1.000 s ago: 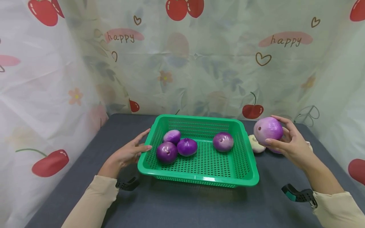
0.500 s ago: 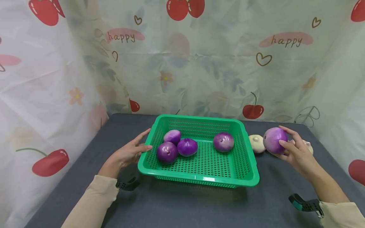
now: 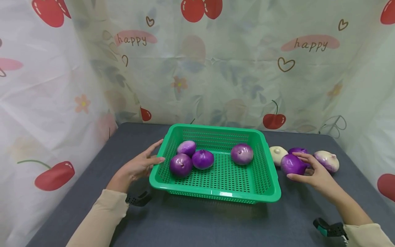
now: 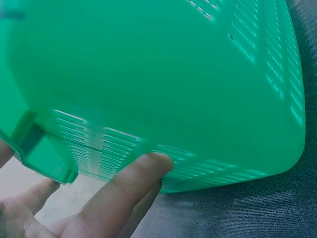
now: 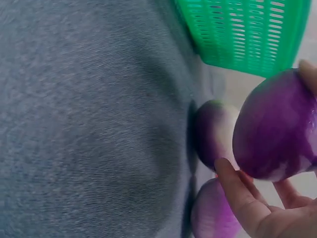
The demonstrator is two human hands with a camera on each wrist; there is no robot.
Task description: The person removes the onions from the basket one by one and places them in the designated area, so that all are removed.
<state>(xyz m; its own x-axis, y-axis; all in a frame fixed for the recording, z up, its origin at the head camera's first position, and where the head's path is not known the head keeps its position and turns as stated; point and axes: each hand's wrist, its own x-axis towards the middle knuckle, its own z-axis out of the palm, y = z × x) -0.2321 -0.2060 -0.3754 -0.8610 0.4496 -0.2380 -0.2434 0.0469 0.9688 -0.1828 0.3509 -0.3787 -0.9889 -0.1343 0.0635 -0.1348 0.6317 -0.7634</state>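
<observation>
My right hand holds a purple onion between thumb and fingers, just right of the green plastic basket. In the right wrist view this onion hangs out from the table surface, with other onions behind it. On the basket's left side, my left hand grips the rim, thumb on top. The left wrist view shows its fingers against the slotted outer wall. Inside the basket lie several purple onions, a cluster at left and a single onion at right.
Beyond the right hand, a white onion, a partly hidden purple onion and a white-and-purple onion sit on the dark grey tabletop. A printed curtain encloses the back and sides.
My right hand has moved down and back from beside the basket's far corner with the onion, which now shows a darker side. Left hand and basket stay put.
</observation>
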